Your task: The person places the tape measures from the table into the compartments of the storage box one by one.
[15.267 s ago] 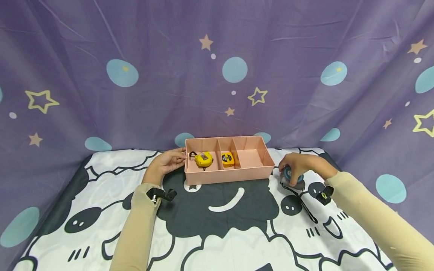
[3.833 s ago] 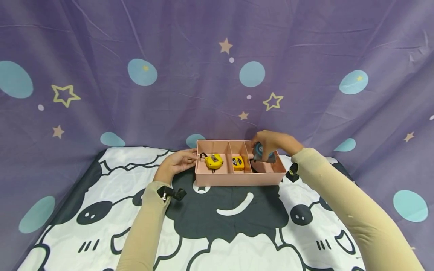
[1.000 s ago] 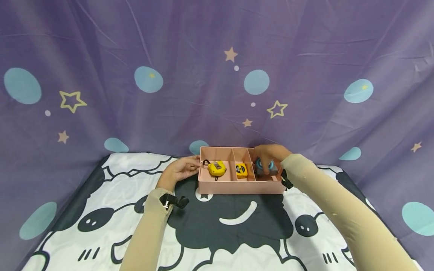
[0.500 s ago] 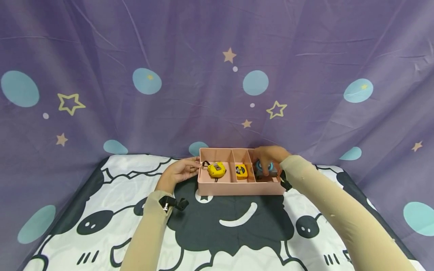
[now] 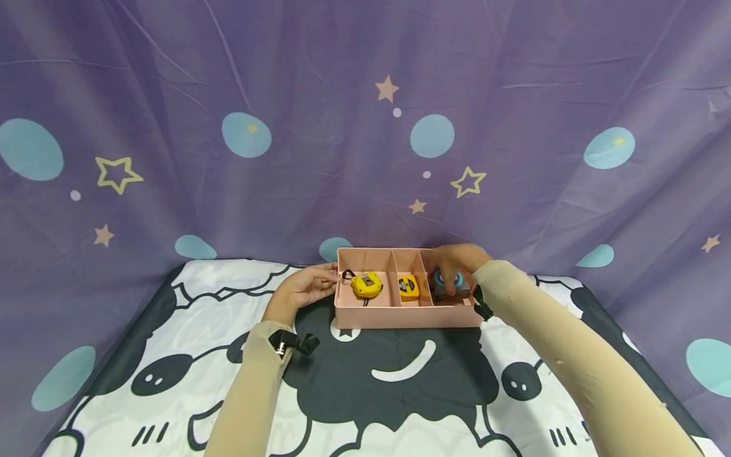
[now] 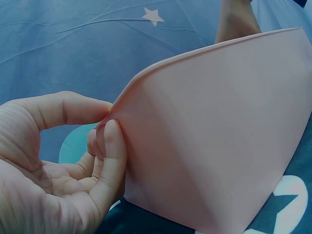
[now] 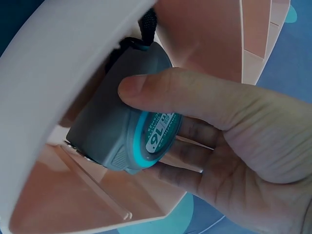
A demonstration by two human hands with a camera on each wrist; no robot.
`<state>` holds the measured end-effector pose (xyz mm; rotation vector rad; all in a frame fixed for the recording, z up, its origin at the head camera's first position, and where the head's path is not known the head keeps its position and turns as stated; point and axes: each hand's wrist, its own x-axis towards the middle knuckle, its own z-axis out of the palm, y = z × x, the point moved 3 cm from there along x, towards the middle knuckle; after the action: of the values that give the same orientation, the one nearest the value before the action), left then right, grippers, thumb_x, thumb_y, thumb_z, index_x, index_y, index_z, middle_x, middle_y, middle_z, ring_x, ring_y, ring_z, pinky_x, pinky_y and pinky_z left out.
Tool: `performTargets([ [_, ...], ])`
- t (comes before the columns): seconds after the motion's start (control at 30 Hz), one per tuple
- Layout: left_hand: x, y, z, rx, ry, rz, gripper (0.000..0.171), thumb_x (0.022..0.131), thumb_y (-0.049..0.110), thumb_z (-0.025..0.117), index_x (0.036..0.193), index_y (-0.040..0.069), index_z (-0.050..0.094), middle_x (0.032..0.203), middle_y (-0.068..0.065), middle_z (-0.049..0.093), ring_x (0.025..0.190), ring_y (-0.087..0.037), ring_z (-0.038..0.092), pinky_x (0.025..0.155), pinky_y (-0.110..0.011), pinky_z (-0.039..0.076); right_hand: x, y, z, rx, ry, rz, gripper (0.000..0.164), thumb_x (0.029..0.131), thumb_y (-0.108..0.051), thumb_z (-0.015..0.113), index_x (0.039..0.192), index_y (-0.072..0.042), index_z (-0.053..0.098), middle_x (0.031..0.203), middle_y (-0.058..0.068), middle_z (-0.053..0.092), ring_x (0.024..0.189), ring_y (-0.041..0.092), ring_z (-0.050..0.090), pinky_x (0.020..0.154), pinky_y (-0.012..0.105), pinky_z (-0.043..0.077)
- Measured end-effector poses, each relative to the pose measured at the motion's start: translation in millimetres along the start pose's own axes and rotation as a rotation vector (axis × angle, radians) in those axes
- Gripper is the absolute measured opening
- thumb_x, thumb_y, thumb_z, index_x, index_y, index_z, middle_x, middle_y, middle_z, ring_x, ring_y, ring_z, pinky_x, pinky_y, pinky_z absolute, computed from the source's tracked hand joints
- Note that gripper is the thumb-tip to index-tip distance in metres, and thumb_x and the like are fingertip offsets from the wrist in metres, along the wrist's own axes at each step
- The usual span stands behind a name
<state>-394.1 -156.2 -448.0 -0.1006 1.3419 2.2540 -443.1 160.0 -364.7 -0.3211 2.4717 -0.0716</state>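
Note:
A pink divided box stands at the back of the table. My left hand pinches its left end; in the left wrist view thumb and finger meet on the wall's edge. My right hand reaches into the right compartment and grips a grey tape measure with a teal ring and a black wrist strap. Its thumb lies across the case, the other fingers behind it. One yellow tape measure lies in the left compartment, a smaller yellow tape measure in the middle one.
A cloth with cartoon sheep covers the table. Close behind the box hangs a purple curtain with stars and dots. Two thin dividers split the box into three compartments.
Earlier the right hand held the grey tape measure on the cloth right of the box, then lifted it over and lowered it into the right compartment. Over the last second little has moved.

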Motion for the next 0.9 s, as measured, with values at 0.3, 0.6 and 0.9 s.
performTargets([
  [0.3,2.3,0.0,5.5,0.003,-0.01,0.001,0.038,0.098,-0.011,0.045,0.132,0.004,0.04,0.087,-0.001,0.07,0.077,-0.01,0.069,0.072,-0.021,0.055,0,5,3,0.096,-0.041,0.061,0.08,0.074,0.004,0.087,0.142,-0.017,0.053,0.142,0.018,0.049,0.11,0.035,0.054,0.08,0.05,0.062],
  [0.6,8.2,-2.6,10.1,0.01,-0.022,-0.008,0.055,0.097,-0.011,0.045,0.148,-0.001,0.029,0.088,-0.001,0.071,0.078,-0.01,0.069,0.072,-0.021,0.056,-3,11,8,0.255,-0.036,0.103,0.084,0.073,0.012,0.083,0.142,-0.019,0.045,0.146,0.022,0.041,0.11,0.041,0.057,0.076,0.052,0.063],
  [0.9,8.4,-1.1,3.8,0.009,-0.007,-0.003,0.042,0.098,-0.011,0.046,0.137,0.003,0.037,0.087,-0.001,0.07,0.078,-0.01,0.068,0.072,-0.021,0.056,6,0,11,0.272,-0.016,-0.023,0.094,0.074,0.01,0.085,0.149,-0.021,0.038,0.149,0.012,0.047,0.13,0.032,0.046,0.083,0.052,0.062],
])
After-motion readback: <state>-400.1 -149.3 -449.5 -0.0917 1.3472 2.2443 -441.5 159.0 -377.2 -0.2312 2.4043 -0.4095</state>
